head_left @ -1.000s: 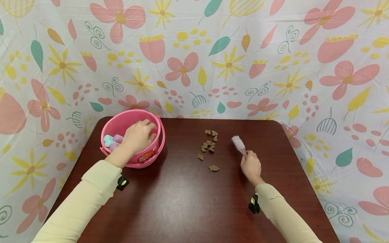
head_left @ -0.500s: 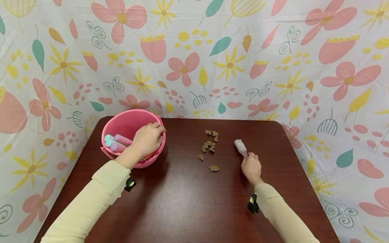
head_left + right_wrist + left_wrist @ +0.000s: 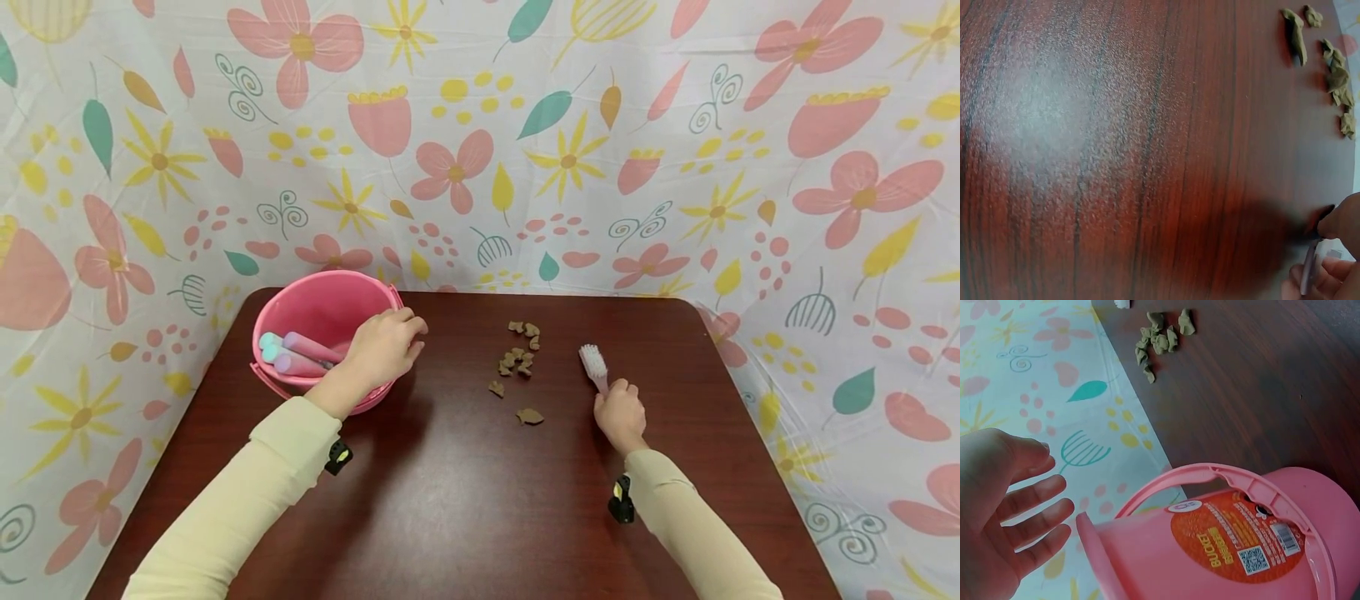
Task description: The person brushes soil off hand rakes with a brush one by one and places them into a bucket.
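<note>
My left hand (image 3: pixel 384 346) is over the right rim of a pink bucket (image 3: pixel 311 304), fingers loosely bent and nothing in them. The left wrist view shows that hand (image 3: pixel 1016 506) beside the bucket's mouth, apart from it. Inside the bucket lie several teal and purple handles (image 3: pixel 311 347); their far ends are hidden. On the right side of the table, my right hand (image 3: pixel 621 414) grips the handle of a white-bristled brush (image 3: pixel 593 364), its head pointing away from me. Several small brown, crumpled leaf-like pieces (image 3: pixel 517 360) lie between the hands, with a larger leaf-shaped one (image 3: pixel 529 416) nearer me.
A dark wooden table (image 3: pixel 465 500) carries everything. Behind it hangs a white cloth (image 3: pixel 480 167) with flower prints. The bucket's pink carrying handle (image 3: pixel 1260 494) hangs down along its outer side, over an orange label (image 3: pixel 1229 544).
My left hand has come out of the bucket, moving right across its rim. The handles inside show more. My right hand has barely shifted, the brush turning slightly.
</note>
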Motion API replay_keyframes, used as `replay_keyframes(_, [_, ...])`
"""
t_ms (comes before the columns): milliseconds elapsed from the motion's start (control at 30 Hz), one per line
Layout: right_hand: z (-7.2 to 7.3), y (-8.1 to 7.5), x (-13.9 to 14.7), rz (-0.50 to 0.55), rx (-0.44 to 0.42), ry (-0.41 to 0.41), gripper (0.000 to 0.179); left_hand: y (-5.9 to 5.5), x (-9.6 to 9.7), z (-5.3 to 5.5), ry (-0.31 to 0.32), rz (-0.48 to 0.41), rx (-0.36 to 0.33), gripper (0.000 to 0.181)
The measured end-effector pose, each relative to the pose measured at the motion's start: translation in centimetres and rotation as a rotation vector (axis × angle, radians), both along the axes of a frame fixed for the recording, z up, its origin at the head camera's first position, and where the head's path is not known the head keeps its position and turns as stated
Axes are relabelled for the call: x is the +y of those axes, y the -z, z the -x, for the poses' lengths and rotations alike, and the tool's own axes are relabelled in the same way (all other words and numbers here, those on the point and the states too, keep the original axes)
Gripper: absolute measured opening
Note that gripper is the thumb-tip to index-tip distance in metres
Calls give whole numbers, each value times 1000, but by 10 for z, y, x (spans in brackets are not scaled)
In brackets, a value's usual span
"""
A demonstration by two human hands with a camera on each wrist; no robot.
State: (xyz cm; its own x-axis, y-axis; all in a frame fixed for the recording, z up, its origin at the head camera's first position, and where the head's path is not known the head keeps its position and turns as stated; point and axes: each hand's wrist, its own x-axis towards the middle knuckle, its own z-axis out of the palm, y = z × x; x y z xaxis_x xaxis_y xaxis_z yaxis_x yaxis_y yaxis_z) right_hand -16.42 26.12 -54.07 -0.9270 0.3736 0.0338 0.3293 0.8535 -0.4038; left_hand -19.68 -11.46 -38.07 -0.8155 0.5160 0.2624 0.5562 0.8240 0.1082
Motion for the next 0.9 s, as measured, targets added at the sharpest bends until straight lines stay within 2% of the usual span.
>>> replay_keyframes(233, [-1, 0, 0, 1, -64, 2, 35, 2, 8, 0, 5, 14, -4, 19])
replay_keyframes(600, [0, 0, 2, -53, -71, -20, 34, 7, 17, 6, 12, 22, 32, 16])
replay_keyframes(733, [5, -3, 4, -78, -47, -66, 32, 8, 20, 9, 6, 27, 30, 15])
replay_keyframes(900, [14, -18, 7, -101, 0, -164, 25, 9, 22, 13, -5, 31, 12, 14])
